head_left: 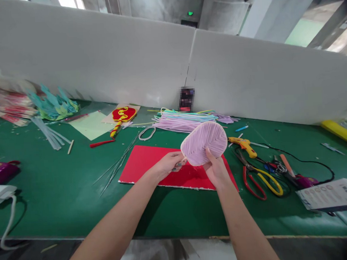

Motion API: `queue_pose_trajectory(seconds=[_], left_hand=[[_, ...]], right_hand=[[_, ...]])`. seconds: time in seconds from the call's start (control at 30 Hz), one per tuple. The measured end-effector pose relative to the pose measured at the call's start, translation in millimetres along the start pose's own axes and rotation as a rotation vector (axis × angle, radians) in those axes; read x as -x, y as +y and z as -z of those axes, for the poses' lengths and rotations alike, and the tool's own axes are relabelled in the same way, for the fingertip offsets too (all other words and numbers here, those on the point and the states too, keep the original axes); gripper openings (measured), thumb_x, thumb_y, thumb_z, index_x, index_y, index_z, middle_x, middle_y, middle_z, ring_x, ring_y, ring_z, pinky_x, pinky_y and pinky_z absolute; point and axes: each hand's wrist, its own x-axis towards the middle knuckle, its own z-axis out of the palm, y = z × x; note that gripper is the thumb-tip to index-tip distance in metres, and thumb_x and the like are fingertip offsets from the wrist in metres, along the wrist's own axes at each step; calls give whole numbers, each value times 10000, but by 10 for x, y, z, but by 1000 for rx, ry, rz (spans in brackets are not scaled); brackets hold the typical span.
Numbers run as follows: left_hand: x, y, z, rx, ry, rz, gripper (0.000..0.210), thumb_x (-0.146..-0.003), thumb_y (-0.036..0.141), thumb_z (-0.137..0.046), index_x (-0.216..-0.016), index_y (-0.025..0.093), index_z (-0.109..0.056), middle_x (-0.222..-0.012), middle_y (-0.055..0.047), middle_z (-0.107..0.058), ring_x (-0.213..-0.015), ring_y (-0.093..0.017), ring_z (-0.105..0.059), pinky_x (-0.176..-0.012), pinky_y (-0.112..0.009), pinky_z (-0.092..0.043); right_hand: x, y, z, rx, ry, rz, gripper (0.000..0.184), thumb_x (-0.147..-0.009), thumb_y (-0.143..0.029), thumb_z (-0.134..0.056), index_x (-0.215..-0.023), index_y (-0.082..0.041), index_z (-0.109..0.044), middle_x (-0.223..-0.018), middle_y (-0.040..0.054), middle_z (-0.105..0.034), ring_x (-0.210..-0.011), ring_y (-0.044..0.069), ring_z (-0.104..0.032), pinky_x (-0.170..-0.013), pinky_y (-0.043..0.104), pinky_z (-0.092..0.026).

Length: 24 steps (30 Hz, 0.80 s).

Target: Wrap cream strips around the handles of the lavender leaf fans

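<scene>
A pale purple fan [202,142] made of pipe cleaners, with a cream rim and slanting rows, is raised above a red board [146,163]. My right hand [214,166] grips its lower right edge, thumb on the front face. At the fan's lower left, my left hand [172,162] is closed at the narrow end; its fingers partly hide what they pinch there. Behind the fan lies a bundle of purple and mint pipe cleaners [175,120].
Pliers [257,178] with red and yellow handles and a yellow glue gun [243,145] lie at right. Thin wires [119,164] lie left of the board. A finished red-and-yellow fan [124,114] rests farther back. A white partition [98,56] bounds the green table [63,207].
</scene>
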Motion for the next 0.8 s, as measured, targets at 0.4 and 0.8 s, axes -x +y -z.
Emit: queue_pose_trajectory(seconds=[0.4,0.8], left_hand=[[54,13,-47,-1069,537,-435,223,-847,310,-385,-712,190,-515,-665,-10,-510,-602,-132,-451,-539,-244,-255],[73,3,-97,-1250,497,-536,195,-837,290,-400,-781,186,-556,-751,-38,-577,-688,-141,-514,-592,-227,-303]], right_hand=[[107,6,-46,37,-195,-227,309,-671,-270,-684,-967,-203,-621,-1063,58,-645,-1008,188,-584,-903,344,-440],[162,-54,-153,-54,-200,-147,442,-705,-345,-641,-1118,-222,-543,-1112,65,-620,-1036,227,-565,-913,438,-433]])
